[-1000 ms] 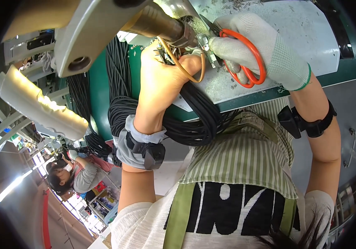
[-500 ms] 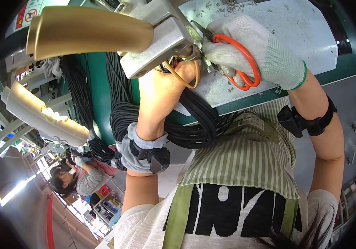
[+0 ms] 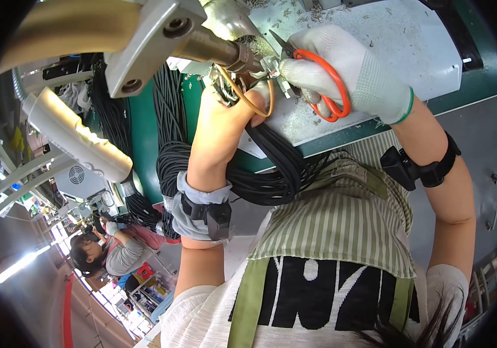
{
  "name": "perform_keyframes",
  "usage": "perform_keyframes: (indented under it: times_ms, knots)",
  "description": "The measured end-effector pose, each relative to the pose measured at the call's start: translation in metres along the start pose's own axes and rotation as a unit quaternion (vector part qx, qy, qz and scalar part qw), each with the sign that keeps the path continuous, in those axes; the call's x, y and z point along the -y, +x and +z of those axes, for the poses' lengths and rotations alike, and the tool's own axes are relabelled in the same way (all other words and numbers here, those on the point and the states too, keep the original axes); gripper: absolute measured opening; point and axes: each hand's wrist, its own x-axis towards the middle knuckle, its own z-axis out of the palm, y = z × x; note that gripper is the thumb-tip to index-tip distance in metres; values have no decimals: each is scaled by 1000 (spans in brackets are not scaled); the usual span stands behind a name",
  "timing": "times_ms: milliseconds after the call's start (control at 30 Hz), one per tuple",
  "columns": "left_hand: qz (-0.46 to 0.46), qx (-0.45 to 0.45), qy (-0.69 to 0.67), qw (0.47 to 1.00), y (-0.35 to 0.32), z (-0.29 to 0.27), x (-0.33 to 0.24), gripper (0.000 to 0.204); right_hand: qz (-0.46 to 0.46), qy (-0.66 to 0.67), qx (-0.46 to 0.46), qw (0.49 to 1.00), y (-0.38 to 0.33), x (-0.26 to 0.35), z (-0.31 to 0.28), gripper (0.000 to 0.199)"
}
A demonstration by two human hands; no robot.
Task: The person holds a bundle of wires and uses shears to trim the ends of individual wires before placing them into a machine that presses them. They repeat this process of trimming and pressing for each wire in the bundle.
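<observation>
**Scissors brought to the wire end under the machine head**

Nearest the camera, a striped apron (image 3: 341,232) is seen, with both forearms raised away from it and a black strap (image 3: 422,169) worn on the right one. A bundle of black cables (image 3: 271,174) is draped over the green bench edge (image 3: 144,145). Compared with a second ago, the grey machine arm (image 3: 161,40) has been swung further left and the hands are drawn closer together, so the cutting point appears lined up. The bare left hand (image 3: 225,116) is closed around a yellow wire loop (image 3: 254,98). The gloved right hand (image 3: 347,69) is clamped on orange-handled scissors (image 3: 324,87), tips pointed at the wire end. Beyond lies the littered white worktop (image 3: 411,40).
</observation>
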Motion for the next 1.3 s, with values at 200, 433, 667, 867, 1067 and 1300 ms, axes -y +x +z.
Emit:
perform_keyframes:
  times_ms: [200,433,667,867,1067,1300]
  knots:
    - [23,-214,-89,973,-38,1,14,16,-168,-174,-219,945,-59,-11,-7,31]
    - [-110,147,-211,960,-75,19,-18,20,-68,-400,-278,871,-106,31,-10,25]
    - [-92,332,-40,938,-74,44,-26,23,-166,-334,21,927,-87,70,-7,20]
    - [74,-10,6,997,-77,86,-27,27,85,6,-23,996,-108,70,3,15]
    - [129,-102,62,984,-78,85,-32,26,-156,-234,-324,904,-116,45,38,17]
    - [91,-89,42,991,-83,81,-33,19,-237,-462,-256,815,-121,27,45,23]
